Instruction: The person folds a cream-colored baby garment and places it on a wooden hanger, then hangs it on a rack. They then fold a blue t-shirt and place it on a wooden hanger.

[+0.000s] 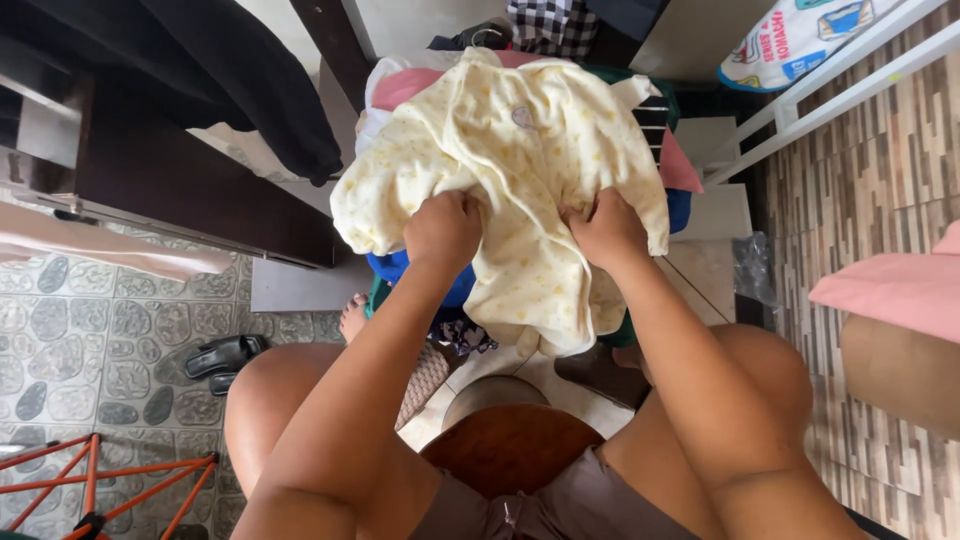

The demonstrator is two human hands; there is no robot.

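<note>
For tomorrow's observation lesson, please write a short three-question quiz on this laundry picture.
1. True or false: both hands grip the pale yellow garment.
2. What lies on the floor left of the person's knee? A) black sandals B) a broom C) a cup
3. What colour is the metal frame at bottom left?

Key
1. True: left hand and right hand clutch it.
2. A, black sandals.
3. Orange frame.

A white plastic package printed with blue, yellow and red pictures lies at the top right, partly behind a white rail.
</note>
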